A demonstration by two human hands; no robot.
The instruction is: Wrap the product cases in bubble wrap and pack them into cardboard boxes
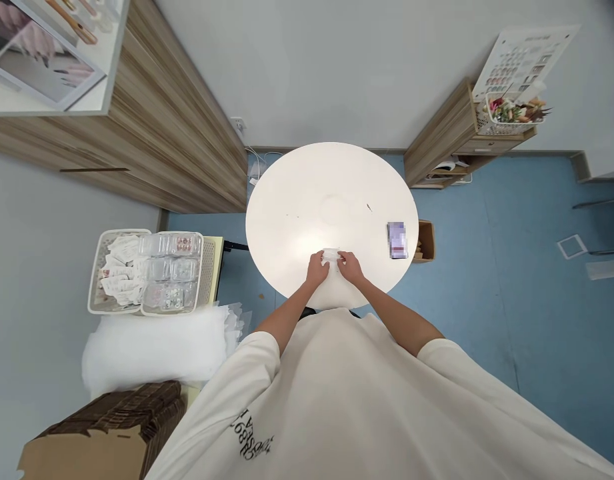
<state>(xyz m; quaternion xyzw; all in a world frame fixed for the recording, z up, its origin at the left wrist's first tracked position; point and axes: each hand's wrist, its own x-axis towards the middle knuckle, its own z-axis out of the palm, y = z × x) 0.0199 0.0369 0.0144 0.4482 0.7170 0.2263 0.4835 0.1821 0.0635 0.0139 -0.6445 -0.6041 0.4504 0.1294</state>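
Observation:
Near the front edge of a round white table (331, 180), my left hand (317, 269) and my right hand (350, 267) face each other. Between them is a small whitish, see-through packet (331, 254), gripped at its two sides by curled fingers. Whether it is a box, a bag or wrapping is too small to make out. To the right on the tabletop lies a purple rectangular item (397, 240), blurred out.
On the left, white baskets hold paper slips (123, 270) and clear plastic boxes (171, 270). Below them are white foam sheets (157, 347) and flattened cardboard boxes (101, 433). An open carton (427, 241) stands on the floor right of the table; a wooden cabinet (444, 137) is behind.

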